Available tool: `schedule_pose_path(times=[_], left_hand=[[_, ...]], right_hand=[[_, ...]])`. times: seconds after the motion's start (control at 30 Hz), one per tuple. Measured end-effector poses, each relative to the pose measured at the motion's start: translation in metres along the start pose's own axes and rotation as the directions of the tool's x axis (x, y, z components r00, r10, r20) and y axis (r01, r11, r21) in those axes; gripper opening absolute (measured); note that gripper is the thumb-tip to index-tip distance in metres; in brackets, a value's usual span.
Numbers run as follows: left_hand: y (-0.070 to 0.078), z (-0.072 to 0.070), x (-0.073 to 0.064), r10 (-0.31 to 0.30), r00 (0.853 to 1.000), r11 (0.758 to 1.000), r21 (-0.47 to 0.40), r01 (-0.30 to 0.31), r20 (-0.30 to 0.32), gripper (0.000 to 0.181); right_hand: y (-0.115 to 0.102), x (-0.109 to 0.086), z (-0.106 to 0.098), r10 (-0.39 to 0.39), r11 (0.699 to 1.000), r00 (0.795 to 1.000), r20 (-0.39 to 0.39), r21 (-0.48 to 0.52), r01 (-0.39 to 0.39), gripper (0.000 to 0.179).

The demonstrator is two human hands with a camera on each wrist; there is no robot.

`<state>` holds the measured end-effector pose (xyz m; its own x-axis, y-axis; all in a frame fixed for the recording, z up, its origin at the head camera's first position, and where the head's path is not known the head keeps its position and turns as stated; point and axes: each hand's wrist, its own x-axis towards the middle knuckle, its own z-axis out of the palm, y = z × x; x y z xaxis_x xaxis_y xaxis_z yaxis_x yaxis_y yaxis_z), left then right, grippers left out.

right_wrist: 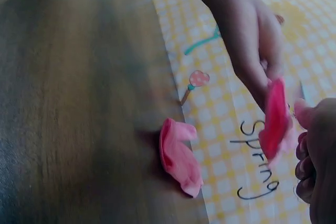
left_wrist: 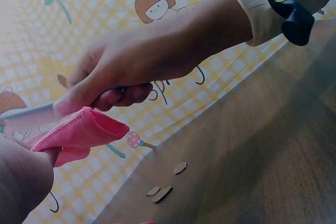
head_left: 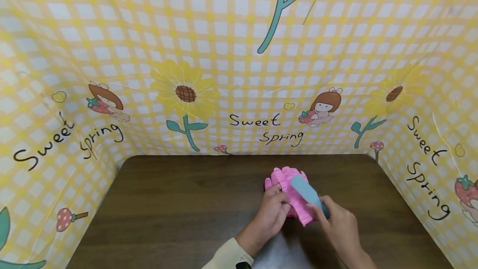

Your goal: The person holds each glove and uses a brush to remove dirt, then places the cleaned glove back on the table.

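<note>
My left hand (head_left: 270, 213) pinches a pink knitted glove (head_left: 285, 186) between thumb and fingers, its fingers pointing away and its cuff towards me. In my right hand (head_left: 341, 223) is a blue brush (head_left: 304, 188), gripped by its darker end, the light flat head lying over the glove's face. From the left wrist view, the right hand (left_wrist: 121, 72) is close above the glove's open cuff (left_wrist: 107, 127). A second pink glove (right_wrist: 178, 158) lies on the table under the held one, seen in the right wrist view.
The dark wooden table (head_left: 179, 206) ends at a yellow checked cloth (head_left: 254, 94) that stands behind and at both sides. Some small flat brown ovals (left_wrist: 163, 194) lie on the table in the left wrist view.
</note>
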<state>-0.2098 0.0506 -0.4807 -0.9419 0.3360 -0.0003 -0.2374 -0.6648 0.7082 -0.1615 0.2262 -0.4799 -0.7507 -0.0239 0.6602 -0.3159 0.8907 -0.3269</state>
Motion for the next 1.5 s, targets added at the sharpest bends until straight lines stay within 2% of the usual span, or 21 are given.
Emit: schedule_pose_path(times=[0.07,0.1,0.27,0.47,0.8,0.9,1.07,1.13,1.2,1.27,1.33,1.4,1.5], left_hand=[[0.000,0.002,-0.001,0.009,1.000,1.000,0.005,-0.009,0.007,0.054],[0.000,0.003,-0.001,0.012,1.000,1.000,0.008,-0.012,0.014,0.057],[0.001,0.005,-0.002,-0.015,1.000,1.000,0.017,0.015,0.024,0.064],[-0.001,0.005,-0.003,-0.031,0.999,0.999,0.016,0.030,0.017,0.065],[-0.003,0.008,-0.004,-0.006,1.000,1.000,0.002,0.006,0.025,0.061],[-0.003,0.007,-0.004,0.010,1.000,1.000,0.003,-0.010,0.024,0.055],[0.000,0.004,-0.003,0.038,0.999,0.999,-0.007,-0.038,0.009,0.047],[0.000,0.003,-0.002,0.043,0.999,0.999,-0.015,-0.043,-0.004,0.048],[-0.001,0.002,-0.002,0.029,0.999,0.999,-0.017,-0.030,-0.017,0.050],[-0.002,0.002,-0.002,0.009,1.000,1.000,-0.013,-0.009,-0.029,0.051],[-0.004,0.002,-0.003,-0.009,1.000,1.000,-0.010,0.008,-0.030,0.051],[-0.006,0.002,-0.003,-0.014,1.000,1.000,-0.004,0.014,-0.025,0.053],[-0.007,0.002,-0.004,-0.012,1.000,1.000,0.004,0.012,-0.015,0.055]], right_hand=[[-0.002,-0.001,0.002,-0.075,0.997,0.997,-0.014,-0.026,0.075,0.026],[-0.002,-0.001,0.002,-0.085,0.996,0.996,-0.011,-0.038,0.084,0.027],[-0.003,0.001,0.000,0.044,0.998,0.998,0.033,-0.054,-0.042,0.024],[-0.002,0.004,-0.001,0.176,0.984,0.979,0.101,-0.038,-0.173,0.021],[0.002,0.007,-0.001,0.271,0.963,0.955,0.121,-0.050,-0.267,0.027],[0.009,0.009,-0.002,0.328,0.945,0.935,0.134,-0.024,-0.327,0.030],[0.019,0.009,-0.006,0.452,0.885,0.874,0.180,0.033,-0.464,0.032],[0.016,0.007,-0.007,0.463,0.874,0.866,0.191,0.063,-0.481,0.031],[0.010,0.003,-0.007,0.437,0.882,0.878,0.197,0.099,-0.461,0.026],[0.003,-0.003,-0.005,0.372,0.908,0.908,0.191,0.131,-0.399,0.019],[-0.003,-0.009,-0.002,0.277,0.945,0.945,0.174,0.132,-0.301,0.013],[-0.007,-0.012,0.001,0.202,0.969,0.968,0.151,0.115,-0.220,0.014],[-0.008,-0.013,0.002,0.183,0.980,0.975,0.127,0.048,-0.191,0.017]])
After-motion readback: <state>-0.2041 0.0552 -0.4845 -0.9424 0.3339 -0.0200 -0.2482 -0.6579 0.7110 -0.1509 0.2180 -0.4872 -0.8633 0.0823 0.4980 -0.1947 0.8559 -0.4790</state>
